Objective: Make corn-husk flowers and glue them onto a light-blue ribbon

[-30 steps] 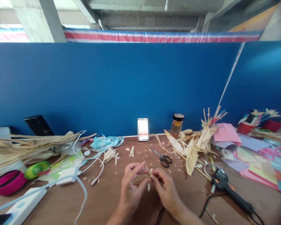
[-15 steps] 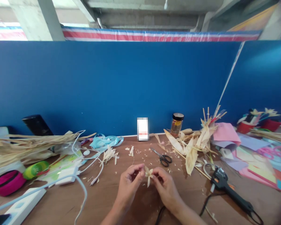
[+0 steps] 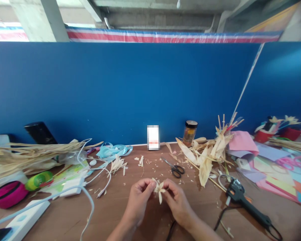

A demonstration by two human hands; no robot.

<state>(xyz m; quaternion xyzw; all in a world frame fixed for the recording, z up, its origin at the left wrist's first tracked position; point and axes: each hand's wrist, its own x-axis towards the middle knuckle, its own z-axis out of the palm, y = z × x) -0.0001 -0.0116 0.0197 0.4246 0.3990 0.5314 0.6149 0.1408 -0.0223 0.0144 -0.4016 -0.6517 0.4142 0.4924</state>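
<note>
Between my two hands is a small pale flower (image 3: pixel 161 192) made of dried husk, with narrow pointed petals, one of them hanging down. My left hand (image 3: pixel 141 196) pinches its left side between thumb and forefinger. From the right, my right hand (image 3: pixel 177 198) grips the flower with its fingertips, which partly hide it. Just beyond the hands, black-handled scissors (image 3: pixel 176 170) lie on the brown table among husk scraps. A small bunch of cut husk strips (image 3: pixel 117 164) lies to the left.
At right are a black glue gun (image 3: pixel 248 204), dried husks (image 3: pixel 205 167) and coloured paper (image 3: pixel 268 175). A lidded jar (image 3: pixel 190 134) stands by the blue partition (image 3: pixel 150 83). At left lie white cables (image 3: pixel 91 201), a power strip (image 3: pixel 27 219), blue ribbon (image 3: pixel 112 150) and a pink pouch (image 3: pixel 8 194).
My left thumb and forefinger have come together on the flower's left side. The flower has turned slightly and shifted a little to the right. My right hand has barely moved.
</note>
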